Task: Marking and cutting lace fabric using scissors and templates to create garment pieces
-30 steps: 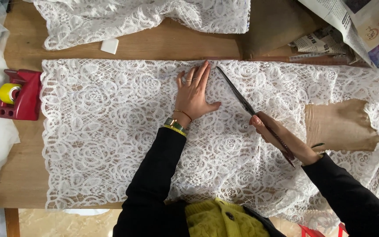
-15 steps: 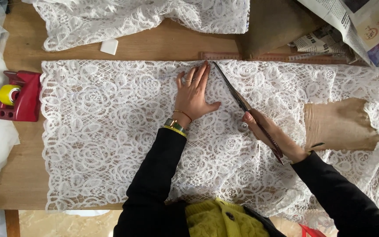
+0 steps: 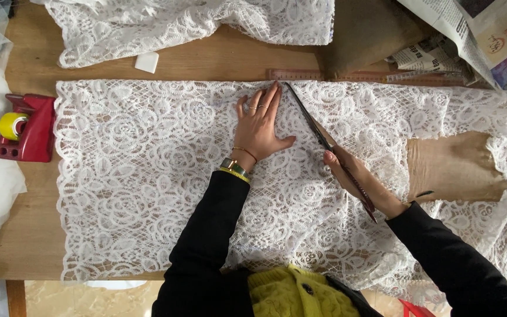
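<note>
A long piece of white floral lace lies flat across a wooden table. My left hand presses flat on the lace, fingers together and pointing away from me, beside the cut line. My right hand grips a pair of long dark scissors, whose blades run diagonally up to the lace's far edge, tip close to my left fingertips. A wristwatch and bracelets sit on my left wrist.
A red tape dispenser with a yellow roll stands at the left edge. Another lace piece and a small white chalk lie at the back. A ruler, newspapers and brown paper are on the right.
The scissors have advanced along the lace toward its far edge, and my right hand followed. My left hand stays flat in the same spot.
</note>
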